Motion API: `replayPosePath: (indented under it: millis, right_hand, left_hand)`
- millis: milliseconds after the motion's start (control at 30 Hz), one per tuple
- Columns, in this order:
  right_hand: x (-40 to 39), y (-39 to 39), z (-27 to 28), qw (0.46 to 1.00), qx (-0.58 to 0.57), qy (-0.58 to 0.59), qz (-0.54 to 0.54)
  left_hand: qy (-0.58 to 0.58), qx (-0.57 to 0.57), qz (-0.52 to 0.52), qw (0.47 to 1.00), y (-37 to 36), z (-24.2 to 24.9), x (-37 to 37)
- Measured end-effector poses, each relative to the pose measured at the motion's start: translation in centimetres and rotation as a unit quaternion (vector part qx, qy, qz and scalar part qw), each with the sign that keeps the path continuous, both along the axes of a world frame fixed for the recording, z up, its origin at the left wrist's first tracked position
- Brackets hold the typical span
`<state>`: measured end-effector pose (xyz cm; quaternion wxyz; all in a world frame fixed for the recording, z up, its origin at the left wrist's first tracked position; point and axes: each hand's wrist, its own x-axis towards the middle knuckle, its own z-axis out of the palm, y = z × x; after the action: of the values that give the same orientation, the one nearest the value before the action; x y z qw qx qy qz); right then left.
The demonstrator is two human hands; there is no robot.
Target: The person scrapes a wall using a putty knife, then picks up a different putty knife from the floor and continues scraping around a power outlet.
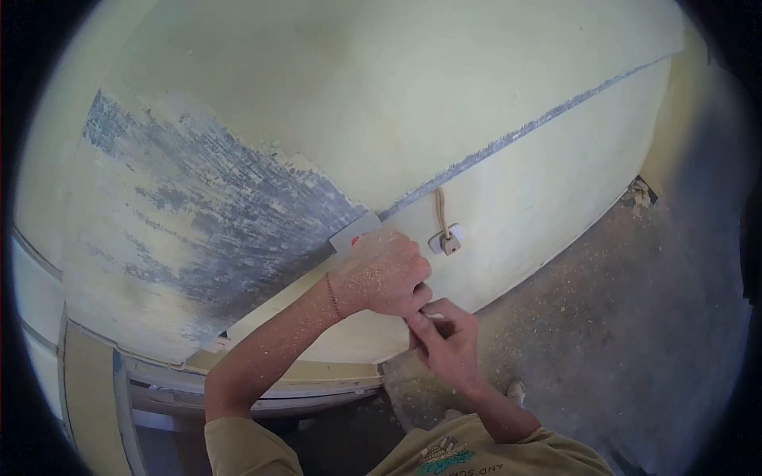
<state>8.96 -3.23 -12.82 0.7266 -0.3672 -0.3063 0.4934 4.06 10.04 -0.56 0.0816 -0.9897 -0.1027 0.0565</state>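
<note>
A flat grey scraper blade [354,230] with a small red mark lies against the wall at the lower edge of a scraped patch [238,198]. My left hand [382,274], dusted with pale flakes, is closed around the scraper's handle, which it hides. Just below and to the right, my right hand [449,339] has its fingers bent and closed at the lower end of the handle, touching the left hand. A small pale bit shows between its fingers. On the scraped patch, grey-blue streaks show through the cream paint.
A wall socket [446,238] with a plug and beige cord sits right of the blade. A narrow scraped strip [524,131] runs up to the right. Flakes litter the concrete floor [571,333]. A wooden frame [270,387] lies below left, and debris [640,193] sits in the far corner.
</note>
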Motion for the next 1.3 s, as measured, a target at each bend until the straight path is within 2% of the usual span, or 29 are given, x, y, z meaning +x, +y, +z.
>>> replayPosePath:
  millis: [133, 200, 300, 333, 400, 533, 633, 733, 800, 900, 1033, 1100, 1200, 1233, 1300]
  right_hand:
    - [0.3, 0.1, 0.4, 1.0, -0.027, 0.012, -0.007]
    - [0.8, 0.4, -0.7, 0.999, 0.006, -0.012, -0.03]
    - [1.7, 0.6, -0.1, 1.0, 0.017, -0.01, -0.02]
    - [1.8, 0.5, 0.5, 1.0, -0.002, -0.01, -0.002]
    - [1.8, 1.1, 0.7, 1.0, -0.017, -0.011, 0.012]
    - [1.4, 0.6, -0.1, 1.0, 0.001, 0.017, 0.007]
    - [1.1, 0.3, -0.4, 1.0, 0.014, 0.006, -0.003]
    - [1.1, 0.3, -0.7, 1.0, 0.015, -0.019, -0.019]
    - [1.3, 0.4, -0.8, 0.999, 0.015, -0.027, -0.024]
    - [1.7, 0.4, -0.8, 1.0, 0.018, -0.016, -0.008]
    - [1.5, 2.0, 1.7, 0.999, 0.035, -0.008, -0.012]
    - [1.3, 2.1, 2.6, 0.999, 0.041, 0.014, -0.007]
    - [1.1, 1.6, 3.0, 0.998, 0.061, 0.02, -0.005]
    - [1.0, 0.9, 2.0, 0.999, 0.049, 0.009, -0.004]
    - [1.1, 0.5, 1.2, 0.999, 0.042, -0.005, -0.01]
  left_hand:
    - [0.026, -0.041, -0.009, 0.999, 0.8, -0.8, -0.5]
    - [-0.054, -0.017, -0.032, 0.998, 0.7, -1.1, 0.0]
    - [-0.079, 0.013, -0.035, 0.996, 0.4, -1.3, 0.1]
    - [-0.079, 0.02, -0.036, 0.996, 0.4, -0.6, 0.1]
    - [-0.008, 0.015, 0.008, 1.0, 0.4, 0.7, 0.7]
    - [0.0, 0.013, 0.005, 1.0, 0.1, 0.2, 0.3]
    - [-0.058, 0.017, -0.009, 0.998, 0.0, -0.8, -0.1]
    - [-0.012, -0.001, 0.026, 1.0, -0.2, -1.0, -0.1]
    - [-0.059, 0.006, 0.006, 0.998, -0.1, -1.0, -0.1]
    - [-0.044, 0.012, -0.012, 0.999, 0.4, -1.3, 0.0]
    - [-0.005, 0.009, 0.004, 1.0, 1.0, 1.5, 0.5]
    - [-0.052, 0.072, 0.017, 0.996, 0.9, 4.1, 0.6]
    - [-0.085, 0.054, -0.015, 0.995, 0.1, 3.4, -0.1]
    - [-0.085, 0.058, -0.015, 0.995, -0.1, 2.8, -0.1]
    - [-0.002, 0.009, 0.016, 1.0, 0.0, 1.4, 0.3]
